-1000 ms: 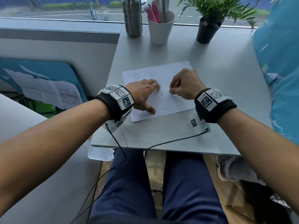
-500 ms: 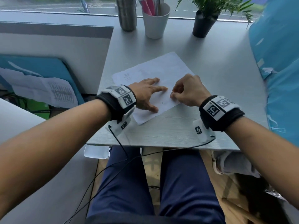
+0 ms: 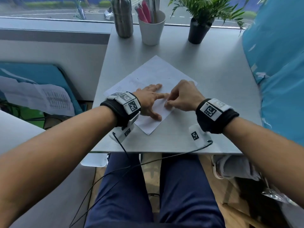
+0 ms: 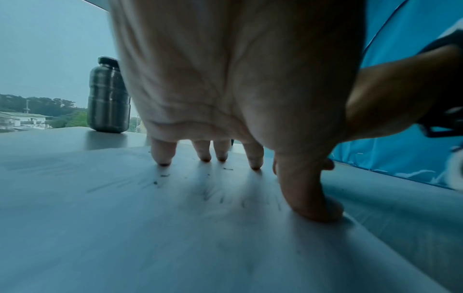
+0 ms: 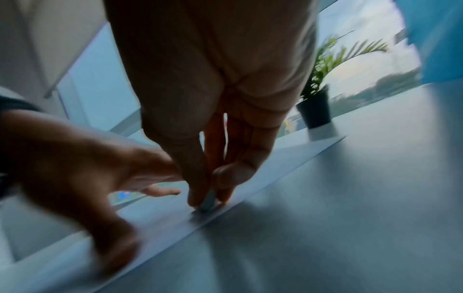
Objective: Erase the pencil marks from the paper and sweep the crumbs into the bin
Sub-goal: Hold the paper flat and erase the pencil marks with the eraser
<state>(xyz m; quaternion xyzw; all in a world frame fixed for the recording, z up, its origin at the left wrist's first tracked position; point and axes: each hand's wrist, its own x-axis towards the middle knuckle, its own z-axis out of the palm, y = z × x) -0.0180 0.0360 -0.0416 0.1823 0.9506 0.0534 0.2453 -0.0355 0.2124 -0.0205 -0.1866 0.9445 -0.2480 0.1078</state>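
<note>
Currently mid-erase. At the counter (image 3: 213,66) far-left corner stands a steel bottle (image 3: 122,17), then a cup of pens (image 3: 152,27), then a potted plant (image 3: 199,28) toward the far-right.

Paper (image 3: 156,71) lies turned diamond-wise near the front edge of the counter, one corner pointing at the person. Faint pencil marks (image 3: 135,82) show on its left part; the left wrist view shows more strokes and dark crumbs (image 4: 155,182) scattered round the fingertips.

Left hand (image 3: 148,102): fingers straight and spread, pressed flat on the sheet, thumb (image 4: 310,200) down near the paper's right edge. It grips nothing, only pins the paper.

Right hand (image 3: 184,97): fingers curled, pinching a small pale eraser (image 5: 209,201) whose tip touches the paper just beside that right edge. The picture is blurred, so the eraser's shape is unclear.

Bin: not identifiable in any view.

Risks, as judged:
- Eraser works very close to the sheet's edge; a stroke running outward could catch and crease or tear it.
- The left hand anchors only one side; a hard stroke could rotate the sheet or buckle it between the hands.
- The left fingertips rest among crumbs and graphite; sliding them could smear marks.
- Crumbs lie loose near the front edge and could fall to the floor before sweeping.
</note>
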